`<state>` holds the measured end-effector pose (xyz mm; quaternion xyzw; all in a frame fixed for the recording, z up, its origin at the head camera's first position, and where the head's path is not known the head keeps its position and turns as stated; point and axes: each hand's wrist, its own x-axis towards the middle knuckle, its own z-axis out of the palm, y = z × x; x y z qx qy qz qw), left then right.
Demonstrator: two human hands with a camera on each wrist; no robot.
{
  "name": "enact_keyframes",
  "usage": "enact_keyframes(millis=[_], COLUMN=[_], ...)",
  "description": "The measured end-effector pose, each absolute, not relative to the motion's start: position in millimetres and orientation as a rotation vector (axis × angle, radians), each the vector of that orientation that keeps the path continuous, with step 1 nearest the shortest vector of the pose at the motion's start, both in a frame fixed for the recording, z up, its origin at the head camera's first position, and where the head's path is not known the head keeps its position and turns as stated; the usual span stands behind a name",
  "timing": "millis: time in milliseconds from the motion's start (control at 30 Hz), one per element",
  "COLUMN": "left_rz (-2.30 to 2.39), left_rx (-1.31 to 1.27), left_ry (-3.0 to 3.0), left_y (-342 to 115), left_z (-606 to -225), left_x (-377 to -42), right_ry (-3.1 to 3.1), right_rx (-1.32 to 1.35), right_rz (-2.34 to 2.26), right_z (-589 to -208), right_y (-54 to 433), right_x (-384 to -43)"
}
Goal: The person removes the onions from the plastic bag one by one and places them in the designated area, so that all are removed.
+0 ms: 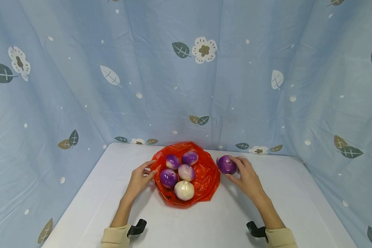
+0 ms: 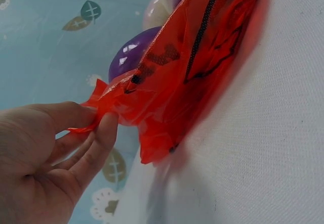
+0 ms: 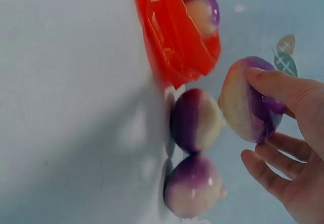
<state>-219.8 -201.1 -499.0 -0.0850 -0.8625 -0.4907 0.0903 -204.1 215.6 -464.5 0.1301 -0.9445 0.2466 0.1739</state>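
A red plastic bag [image 1: 209, 172] lies spread on the white table with its mouth upward and several glossy purple-and-white turnips [image 1: 186, 172] inside. At its left edge, my left hand [image 1: 139, 179] pinches the rim of the plastic between thumb and fingers, as the left wrist view shows closely. Just right of the bag, my right hand [image 1: 248, 175] holds another turnip [image 3: 248, 100] between thumb and fingertips, lifted above the table. In the right wrist view, two more turnips, one nearer the bag [image 3: 195, 120] and one farther off [image 3: 195, 186], sit on the table; the head view mostly hides them.
The white tabletop [image 1: 189, 227] ends at a blue curtain [image 1: 161, 86] printed with leaves and flowers, which also hangs along both sides. Black mounts, one at the left wrist [image 1: 137, 227] and one at the right [image 1: 255, 230], stick inward from the cuffs.
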Motion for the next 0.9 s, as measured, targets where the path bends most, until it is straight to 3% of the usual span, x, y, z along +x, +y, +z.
enact_keyframes(millis=[900], left_rz=[-1.47], left_rx=[-0.26], left_ry=[-2.546], left_y=[-202], left_z=[-500], left_x=[-221], right_ry=[-2.618], right_rx=[0.254], right_rz=[0.651], right_z=[-464], right_y=[278], right_x=[-203])
